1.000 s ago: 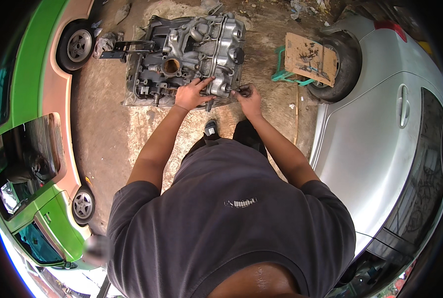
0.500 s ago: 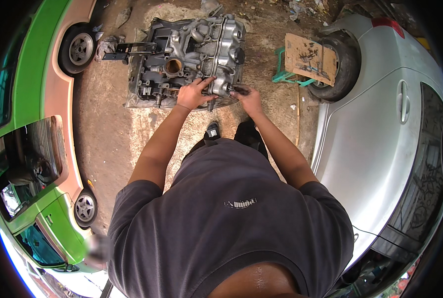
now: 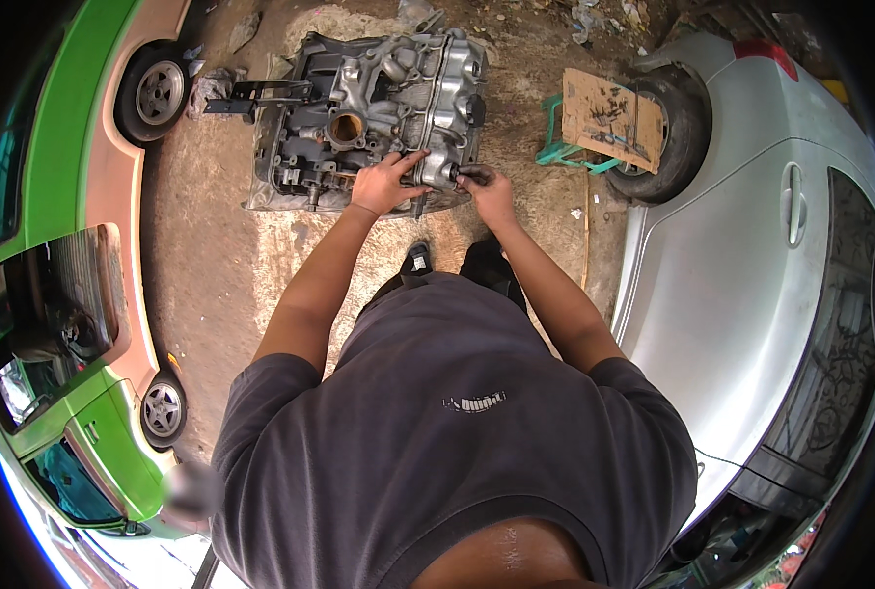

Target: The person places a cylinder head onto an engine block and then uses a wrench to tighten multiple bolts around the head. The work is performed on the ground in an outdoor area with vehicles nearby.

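A car engine (image 3: 359,79) of grey, greasy metal lies in front of me. Along its right side runs a silver valve cover (image 3: 454,93) with a black round cap (image 3: 476,110). My left hand (image 3: 382,187) rests on the near end of the engine, fingers spread against the silver cover. At that same end, on the right, my right hand (image 3: 490,193) is closed in a pinch. Something small and dark shows at its fingertips against the cover's edge; its kind cannot be made out. Left of the cover sits the intake manifold (image 3: 346,128) with a round opening.
A green stool (image 3: 559,152) carries a brown board (image 3: 604,113) with small dark parts and tools, beside the wheel of a silver car (image 3: 722,265). On the left stands a green and pink vehicle (image 3: 128,294). A black metal bracket (image 3: 251,98) juts from the engine's left.
My right fingers have shifted slightly at the end of the cover. The left hand stays in place on the engine, and the whole view has moved a little.
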Demonstrator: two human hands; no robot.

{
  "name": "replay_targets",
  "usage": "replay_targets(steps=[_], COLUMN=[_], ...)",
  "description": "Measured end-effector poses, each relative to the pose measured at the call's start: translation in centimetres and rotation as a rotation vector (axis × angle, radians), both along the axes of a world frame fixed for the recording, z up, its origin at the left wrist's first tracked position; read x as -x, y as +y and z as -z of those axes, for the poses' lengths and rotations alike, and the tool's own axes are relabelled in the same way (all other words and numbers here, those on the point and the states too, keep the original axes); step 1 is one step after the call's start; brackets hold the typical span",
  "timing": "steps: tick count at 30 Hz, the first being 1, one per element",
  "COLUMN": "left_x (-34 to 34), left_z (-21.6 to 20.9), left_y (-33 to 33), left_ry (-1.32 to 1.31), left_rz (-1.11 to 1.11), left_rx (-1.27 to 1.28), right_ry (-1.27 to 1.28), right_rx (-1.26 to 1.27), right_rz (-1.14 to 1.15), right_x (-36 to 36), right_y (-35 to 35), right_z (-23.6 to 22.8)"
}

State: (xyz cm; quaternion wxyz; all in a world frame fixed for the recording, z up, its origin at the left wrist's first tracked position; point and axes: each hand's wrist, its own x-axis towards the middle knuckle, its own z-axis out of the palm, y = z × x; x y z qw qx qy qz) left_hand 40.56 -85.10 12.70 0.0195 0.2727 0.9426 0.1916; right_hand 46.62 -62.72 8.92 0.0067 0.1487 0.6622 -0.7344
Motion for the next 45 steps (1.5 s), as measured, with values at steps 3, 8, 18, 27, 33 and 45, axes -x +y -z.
replay_targets(steps=[3,8,18,27,33,45], left_x=[-0.1,0.0,0.0,0.0,-0.1,-0.1], left_z=[-0.1,-0.2,0.0,-0.2,-0.2,-0.2], left_y=[0.0,0.0,-0.1,0.0,-0.1,0.0], left_ry=[-0.008,-0.021,-0.031,-0.036,-0.028,-0.034], left_rz=[-0.007,-0.002,-0.002,-0.009,-0.007,-0.009], left_rx=[0.022,0.016,0.034,0.050,0.031,0.027], right_ry=[-0.030,-0.009,0.012,-0.103,-0.087,-0.010], right_rx=[-0.002,-0.148,0.249,0.324,0.156,-0.243], right_rz=[-0.006,-0.093,-0.018,-0.027,-0.077,-0.085], right_x=[0.2,0.5,0.0,0.4,0.6,0.5], right_y=[0.0,0.6,2.1,2.3,1.8,0.5], right_z=[-0.3,-0.2,1.4,0.3,-0.2,-1.6])
